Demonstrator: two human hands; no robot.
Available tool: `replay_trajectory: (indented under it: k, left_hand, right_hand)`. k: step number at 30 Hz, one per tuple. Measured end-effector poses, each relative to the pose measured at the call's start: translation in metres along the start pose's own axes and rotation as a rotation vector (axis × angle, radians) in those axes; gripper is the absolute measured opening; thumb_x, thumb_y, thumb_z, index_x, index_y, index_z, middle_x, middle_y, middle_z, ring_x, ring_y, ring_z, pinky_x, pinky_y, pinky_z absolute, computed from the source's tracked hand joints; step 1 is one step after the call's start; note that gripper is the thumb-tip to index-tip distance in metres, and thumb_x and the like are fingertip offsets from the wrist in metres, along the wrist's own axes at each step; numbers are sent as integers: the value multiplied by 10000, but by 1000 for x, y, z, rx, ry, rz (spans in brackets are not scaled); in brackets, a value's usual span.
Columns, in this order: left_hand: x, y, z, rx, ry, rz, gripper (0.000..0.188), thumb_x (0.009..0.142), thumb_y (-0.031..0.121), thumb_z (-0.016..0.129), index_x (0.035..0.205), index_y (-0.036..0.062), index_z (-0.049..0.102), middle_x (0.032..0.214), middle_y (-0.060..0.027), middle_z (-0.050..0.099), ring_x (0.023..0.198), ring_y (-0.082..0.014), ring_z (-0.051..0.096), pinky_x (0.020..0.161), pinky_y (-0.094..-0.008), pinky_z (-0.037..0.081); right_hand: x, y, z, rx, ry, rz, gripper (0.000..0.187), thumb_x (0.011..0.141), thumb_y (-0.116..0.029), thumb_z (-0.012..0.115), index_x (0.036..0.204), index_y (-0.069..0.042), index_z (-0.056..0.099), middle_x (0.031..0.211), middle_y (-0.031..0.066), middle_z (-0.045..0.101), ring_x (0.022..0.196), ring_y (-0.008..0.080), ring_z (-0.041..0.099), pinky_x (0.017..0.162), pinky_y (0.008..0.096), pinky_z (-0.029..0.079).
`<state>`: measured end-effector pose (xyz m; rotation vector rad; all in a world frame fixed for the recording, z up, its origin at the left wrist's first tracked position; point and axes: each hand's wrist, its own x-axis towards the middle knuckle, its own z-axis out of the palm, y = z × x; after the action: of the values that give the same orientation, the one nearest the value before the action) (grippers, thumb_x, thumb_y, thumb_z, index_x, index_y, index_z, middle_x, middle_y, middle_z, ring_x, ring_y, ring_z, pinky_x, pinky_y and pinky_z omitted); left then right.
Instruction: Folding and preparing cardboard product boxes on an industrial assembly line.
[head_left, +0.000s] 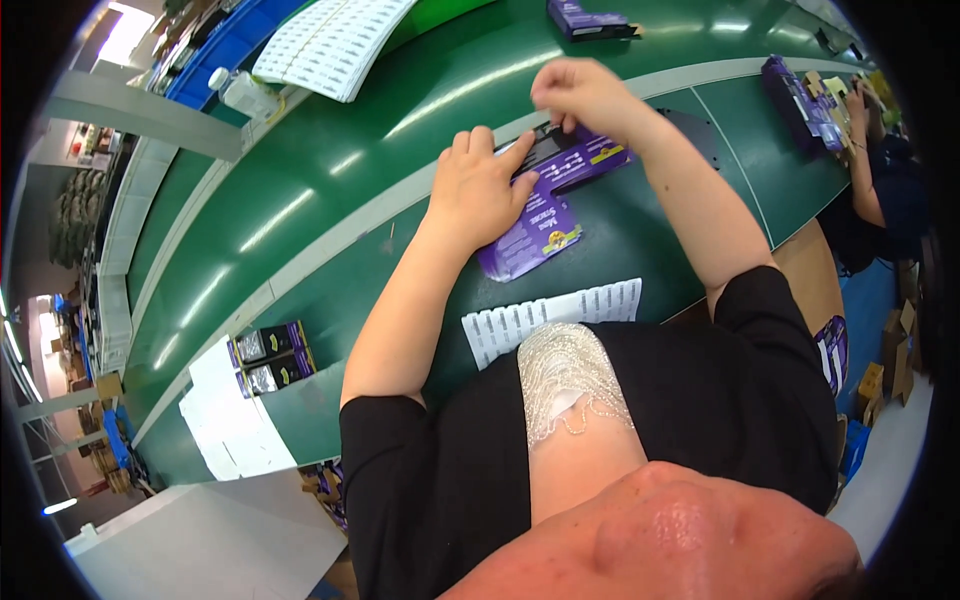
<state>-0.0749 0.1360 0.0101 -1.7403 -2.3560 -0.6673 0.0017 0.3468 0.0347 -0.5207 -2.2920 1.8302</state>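
An unfolded purple printed carton [540, 235] lies on the green work surface in front of me, its large flap pointing toward my body. A black part [545, 150] shows along the carton's far side. My left hand [475, 190] rests on the carton's left side, palm down with fingers apart. Above the black part and the carton's right portion, my right hand [585, 98] is bent at the wrist with its fingers curled in. Whatever is between those fingertips, if anything, is too small to make out.
A sheet of labels [550, 312] lies against my front. Two small packed boxes [272, 358] sit on white paper [235, 420] at the left. Farther off are a label stack [335, 45], a bottle [245, 95] and another purple carton [590, 22]. A co-worker [885, 185] handles cartons [800, 105] at right.
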Motion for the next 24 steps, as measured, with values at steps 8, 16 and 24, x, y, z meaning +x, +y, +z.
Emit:
replay_trajectory:
  k: [8,16,24]
  left_hand:
    - [-7,-12,-8,-100,130,-7,463,873,218,631,1306,63,577,1179,-148,574,1041,-327,554,914,-398,469]
    - [-8,-34,-47,-1434,338,-526,522,1000,368,501,1375,6,473,1241,-238,549,1062,-353,594,941,-428,496]
    - [-61,31,-42,-2530,-375,-266,723,949,489,582,1445,20,342,1129,-229,585,850,-299,625,726,-430,539]
  right_hand:
    - [121,59,-130,-1168,521,-371,321,836,-61,622,1154,-100,636,1034,60,672,877,260,658,792,372,540]
    - [21,-52,-39,-747,218,-1089,424,768,36,639,1157,-133,627,1106,41,641,929,246,612,863,346,498]
    - [-83,-31,24,-926,233,-1382,410,830,-123,651,1237,-155,614,1301,68,560,1147,250,564,1012,385,475]
